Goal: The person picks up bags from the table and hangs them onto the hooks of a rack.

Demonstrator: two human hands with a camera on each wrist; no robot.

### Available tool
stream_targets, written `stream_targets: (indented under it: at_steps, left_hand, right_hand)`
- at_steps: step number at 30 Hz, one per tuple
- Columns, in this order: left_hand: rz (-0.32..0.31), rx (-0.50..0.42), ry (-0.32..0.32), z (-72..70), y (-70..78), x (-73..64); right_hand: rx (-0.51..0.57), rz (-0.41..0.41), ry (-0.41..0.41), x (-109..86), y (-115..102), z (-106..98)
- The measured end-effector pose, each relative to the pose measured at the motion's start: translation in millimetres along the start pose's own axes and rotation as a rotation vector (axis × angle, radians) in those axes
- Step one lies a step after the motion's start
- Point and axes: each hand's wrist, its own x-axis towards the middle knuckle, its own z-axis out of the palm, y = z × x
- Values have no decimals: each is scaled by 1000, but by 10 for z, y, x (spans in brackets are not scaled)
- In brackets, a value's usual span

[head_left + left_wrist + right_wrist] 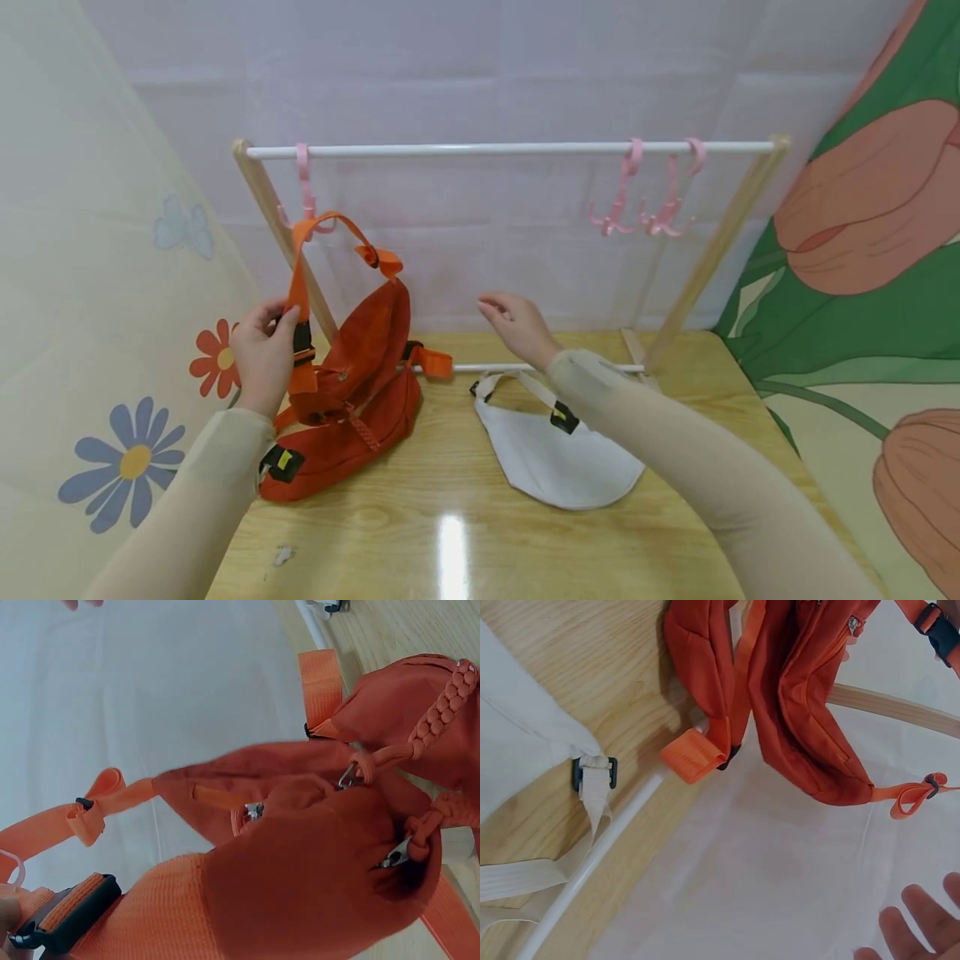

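At the left, my left hand (261, 362) pinches the orange strap (298, 283) beside its black buckle (303, 343). This strap passes over the pink hook (303, 175) on the rail. From it hangs a red-orange waist bag (375, 321), tilted, its zip pulls visible in the left wrist view. A second red-orange waist bag (393, 429) lies beneath it on the table. My right hand (521, 327) hovers in the air right of the bags, holding nothing; its fingers (930, 919) are spread loosely in the right wrist view.
A white waist bag (566, 467) with a black buckle (564, 417) lies on the wooden table (405, 542) below my right forearm. Two more pink hooks (619, 196) hang toward the right of the white rail (465, 150). Wooden legs (716, 250) support the rack.
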Motion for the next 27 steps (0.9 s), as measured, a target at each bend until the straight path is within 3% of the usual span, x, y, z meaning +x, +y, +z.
stream_targets:
  at_steps: [6, 16, 27]
  left_hand:
    - [-47, 18, -12, -22, -27, -26]
    - [-53, 39, 17, -45, -64, -83]
    - [16, 24, 48, -49, -136, -161]
  right_hand:
    - [9, 35, 18, -106, 118, -29]
    - [18, 69, 22, -229, 228, -103]
    - [-7, 76, 40, -315, 352, -148]
